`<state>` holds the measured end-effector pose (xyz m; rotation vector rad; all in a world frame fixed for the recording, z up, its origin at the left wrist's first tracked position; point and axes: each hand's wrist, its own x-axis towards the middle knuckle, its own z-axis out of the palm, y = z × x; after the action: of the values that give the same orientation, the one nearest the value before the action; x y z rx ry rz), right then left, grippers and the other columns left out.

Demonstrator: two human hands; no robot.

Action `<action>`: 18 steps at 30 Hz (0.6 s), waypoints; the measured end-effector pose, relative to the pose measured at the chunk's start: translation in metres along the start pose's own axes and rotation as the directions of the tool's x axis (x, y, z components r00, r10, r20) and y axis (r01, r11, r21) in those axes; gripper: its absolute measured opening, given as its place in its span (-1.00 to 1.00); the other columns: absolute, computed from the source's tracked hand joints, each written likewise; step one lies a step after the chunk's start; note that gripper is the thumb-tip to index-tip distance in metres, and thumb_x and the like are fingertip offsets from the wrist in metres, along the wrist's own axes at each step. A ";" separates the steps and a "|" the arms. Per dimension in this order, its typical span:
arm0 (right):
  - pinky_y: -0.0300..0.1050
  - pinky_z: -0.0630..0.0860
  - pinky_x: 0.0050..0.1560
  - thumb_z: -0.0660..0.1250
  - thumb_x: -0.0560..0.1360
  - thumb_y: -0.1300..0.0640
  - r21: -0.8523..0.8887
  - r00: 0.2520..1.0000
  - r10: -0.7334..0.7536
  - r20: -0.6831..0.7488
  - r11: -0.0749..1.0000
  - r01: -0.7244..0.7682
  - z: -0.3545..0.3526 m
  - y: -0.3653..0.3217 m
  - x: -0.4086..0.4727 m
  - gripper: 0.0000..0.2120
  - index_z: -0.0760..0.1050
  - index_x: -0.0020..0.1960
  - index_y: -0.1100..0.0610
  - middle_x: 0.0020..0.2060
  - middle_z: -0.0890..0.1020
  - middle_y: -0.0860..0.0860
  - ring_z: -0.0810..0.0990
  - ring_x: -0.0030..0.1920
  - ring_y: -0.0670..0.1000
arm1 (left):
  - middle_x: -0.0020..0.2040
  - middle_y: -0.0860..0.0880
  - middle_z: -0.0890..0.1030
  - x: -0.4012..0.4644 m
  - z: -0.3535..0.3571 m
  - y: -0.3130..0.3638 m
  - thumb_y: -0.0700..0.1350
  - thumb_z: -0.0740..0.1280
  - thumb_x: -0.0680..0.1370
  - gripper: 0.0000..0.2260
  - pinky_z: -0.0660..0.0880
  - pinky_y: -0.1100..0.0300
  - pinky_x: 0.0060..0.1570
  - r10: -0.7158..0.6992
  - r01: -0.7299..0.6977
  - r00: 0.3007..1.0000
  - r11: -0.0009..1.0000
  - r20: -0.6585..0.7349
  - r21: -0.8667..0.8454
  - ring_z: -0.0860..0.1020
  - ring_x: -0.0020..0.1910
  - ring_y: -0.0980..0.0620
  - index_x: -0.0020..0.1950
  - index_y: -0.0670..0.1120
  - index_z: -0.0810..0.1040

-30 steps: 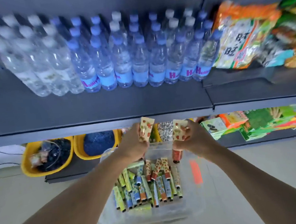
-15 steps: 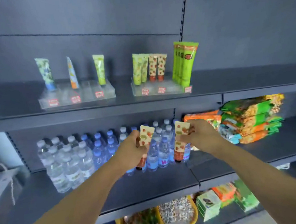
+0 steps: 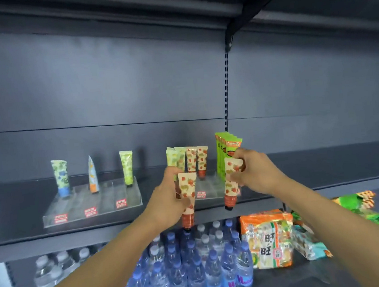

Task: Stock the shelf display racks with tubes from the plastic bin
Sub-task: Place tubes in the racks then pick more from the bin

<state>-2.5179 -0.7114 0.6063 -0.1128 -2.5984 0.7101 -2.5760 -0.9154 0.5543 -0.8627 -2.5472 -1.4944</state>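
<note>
My left hand (image 3: 168, 199) grips a cream tube with red fruit print (image 3: 187, 195), cap down, in front of the shelf edge. In my right hand (image 3: 255, 171) hangs a second tube of the same print (image 3: 231, 181), also cap down. Both are held just before the right clear display rack (image 3: 209, 188), where two matching red-print tubes (image 3: 197, 161), pale green tubes (image 3: 176, 158) and bright green tubes (image 3: 228, 151) stand. The left clear rack (image 3: 92, 202) holds three spaced tubes (image 3: 92, 174). The plastic bin is out of view.
The dark shelf (image 3: 53, 234) carries both racks. Below it stand several water bottles (image 3: 192, 271) and snack packets (image 3: 269, 240), with more packets (image 3: 358, 205) at the right. A shelf upright (image 3: 226, 92) runs up the back panel.
Both hands lifted the two tubes from over the bin up past the water bottles to the rack shelf. The view tilted upward, and the bin left the frame.
</note>
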 end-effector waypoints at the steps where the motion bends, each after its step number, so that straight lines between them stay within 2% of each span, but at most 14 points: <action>1: -0.11 0.49 -0.25 0.42 0.44 0.18 -0.014 1.000 -0.014 -0.002 1.000 0.014 -0.002 -0.002 0.010 -0.84 0.44 -0.07 0.15 -0.25 0.60 0.11 0.59 -0.29 0.06 | -0.05 -0.05 0.63 0.007 -0.002 0.002 -0.28 0.36 0.49 -0.53 0.57 0.03 -0.04 0.009 -0.009 1.000 1.000 -0.016 0.016 0.59 -0.13 -0.02 0.20 0.09 0.20; 3: 0.02 0.58 -0.11 0.38 0.47 0.19 -0.031 0.999 -0.048 -0.013 0.998 0.048 -0.003 -0.007 0.030 -0.83 0.45 0.03 0.14 -0.19 0.62 0.13 0.64 -0.19 0.14 | -0.07 -0.04 0.62 0.020 -0.007 0.007 -0.29 0.36 0.49 -0.56 0.58 0.05 -0.07 0.021 -0.019 0.998 0.999 -0.052 0.033 0.60 -0.14 -0.02 0.17 0.05 0.21; 6: 0.12 0.56 -0.03 0.34 0.50 0.22 -0.069 0.995 -0.102 -0.022 0.993 0.100 0.002 -0.014 0.057 -0.86 0.46 0.05 0.18 -0.09 0.59 0.13 0.62 -0.09 0.18 | -0.06 -0.05 0.61 0.040 -0.019 0.012 -0.28 0.35 0.49 -0.64 0.56 0.05 -0.11 0.033 -0.030 0.996 0.998 -0.078 0.050 0.58 -0.14 -0.03 0.12 -0.01 0.24; 8: 0.06 0.53 -0.08 0.29 0.52 0.26 -0.137 0.994 -0.112 -0.008 0.984 0.110 0.007 -0.018 0.066 -0.86 0.44 0.07 0.23 -0.05 0.56 0.14 0.59 -0.07 0.18 | -0.04 -0.09 0.60 0.051 -0.026 0.015 -0.26 0.35 0.50 -0.69 0.54 0.06 -0.18 0.023 -0.018 0.997 0.998 -0.071 0.064 0.56 -0.16 -0.04 0.05 -0.02 0.25; 11: -0.07 0.37 -0.32 0.21 0.51 0.35 -0.238 0.996 -0.086 0.000 0.968 0.084 0.019 -0.024 0.086 -0.90 0.34 -0.02 0.20 -0.14 0.50 0.15 0.53 -0.10 0.20 | -0.04 -0.13 0.62 0.070 -0.039 0.016 -0.23 0.37 0.50 -0.72 0.48 0.16 -0.32 0.025 -0.014 0.997 0.992 -0.080 0.128 0.55 -0.22 -0.02 -0.02 -0.02 0.28; 13: -0.08 0.37 -0.29 0.19 0.49 0.37 -0.273 0.998 -0.056 -0.013 0.961 0.050 0.029 -0.026 0.098 -0.88 0.32 -0.05 0.19 -0.09 0.53 0.19 0.52 -0.10 0.21 | -0.06 -0.11 0.63 0.080 -0.047 0.016 -0.23 0.41 0.46 -0.73 0.46 0.23 -0.32 0.026 -0.014 0.997 0.985 -0.071 0.174 0.56 -0.21 0.00 -0.06 -0.04 0.31; 16: -0.06 0.42 -0.20 0.20 0.49 0.37 -0.310 0.999 -0.022 -0.024 0.950 0.014 0.042 -0.028 0.114 -0.83 0.39 0.07 0.25 0.01 0.56 0.25 0.55 0.00 0.27 | -0.10 -0.05 0.61 0.089 -0.054 0.014 -0.22 0.43 0.44 -0.75 0.37 0.33 -0.40 0.052 -0.038 0.998 0.966 -0.045 0.257 0.51 -0.26 0.12 -0.04 -0.08 0.37; 18: -0.07 0.38 -0.18 0.21 0.49 0.37 -0.365 1.000 -0.009 -0.016 0.931 0.002 0.050 -0.029 0.122 -0.79 0.38 0.13 0.28 0.05 0.56 0.28 0.54 0.05 0.29 | -0.10 -0.03 0.60 0.095 -0.058 0.011 -0.23 0.43 0.44 -0.75 0.36 0.36 -0.40 0.061 -0.052 0.998 0.965 -0.026 0.256 0.51 -0.26 0.14 -0.02 -0.07 0.39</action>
<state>-2.6483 -0.7367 0.6307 -0.2234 -2.6832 0.2126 -2.6631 -0.9178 0.6247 -0.8558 -2.5898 -1.1213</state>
